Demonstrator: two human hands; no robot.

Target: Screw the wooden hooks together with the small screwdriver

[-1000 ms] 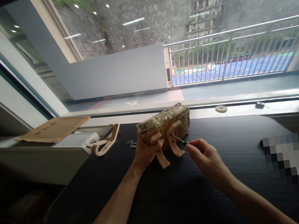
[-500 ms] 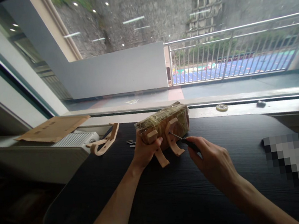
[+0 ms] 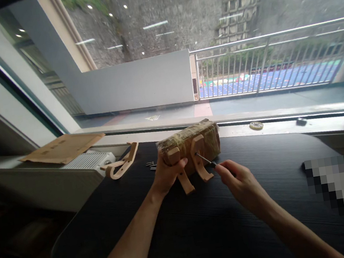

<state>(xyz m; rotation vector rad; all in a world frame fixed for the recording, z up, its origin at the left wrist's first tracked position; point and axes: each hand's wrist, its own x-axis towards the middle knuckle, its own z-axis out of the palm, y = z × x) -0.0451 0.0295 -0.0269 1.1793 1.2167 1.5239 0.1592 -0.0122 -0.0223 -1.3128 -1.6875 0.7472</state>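
A wooden block wrapped in clear tape or film (image 3: 211, 140) rests on the black table, with two curved wooden pieces against its near face. My left hand (image 3: 165, 172) grips the block's left end, its thumb lying beside the left curved piece (image 3: 186, 184). In my right hand (image 3: 235, 175) is a screwdriver (image 3: 205, 159), its black handle mostly covered by my fingers. The shaft's tip meets the upper part of the right curved piece (image 3: 199, 163). Whether a screw sits at the tip is too small to tell.
Several loose screws (image 3: 150, 164) lie left of the block. Another curved wooden assembly (image 3: 122, 164) is at the table's left edge, near a brown envelope (image 3: 63, 147). A tape roll (image 3: 256, 125) and a small dark object (image 3: 301, 121) sit on the window sill. A blurred-out item (image 3: 339, 190) lies at right.
My right hand has shifted its grip on the screwdriver handle, with the fingers turned slightly. The tip stays on the right curved piece, and my left hand keeps holding the block.
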